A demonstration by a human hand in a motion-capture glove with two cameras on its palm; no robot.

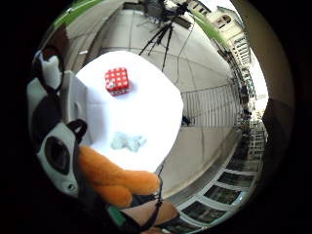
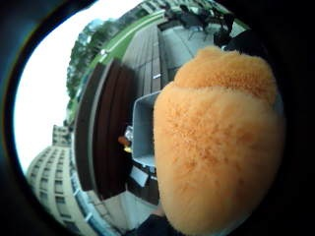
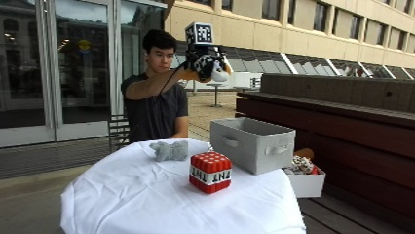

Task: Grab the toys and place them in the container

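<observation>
From the outside view: the gloved right hand (image 3: 206, 63) is raised high, well above the table (image 3: 129, 200), fingers curled round an orange plush toy (image 3: 190, 74), of which only a sliver of fuzzy orange shows behind the glove. Down on the white tablecloth, a grey plush toy (image 3: 169, 150) lies near the far edge, and a red cube toy (image 3: 211, 171) with a white "TNT" band stands nearer the front. The grey fabric container (image 3: 252, 144) sits at the table's right side, open-topped, with a handle on its end.

Little-finger palm view: looking down, the orange plush (image 1: 114, 178) bulges beside the glove, and far below are the red cube (image 1: 117, 80) and the pale grey toy (image 1: 127, 142) on the cloth.

Thumb-side palm view: orange plush (image 2: 216, 142) fills most of it, shaggy, two rounded lobes; the grey container (image 2: 143, 130) peeks out beside it.
</observation>
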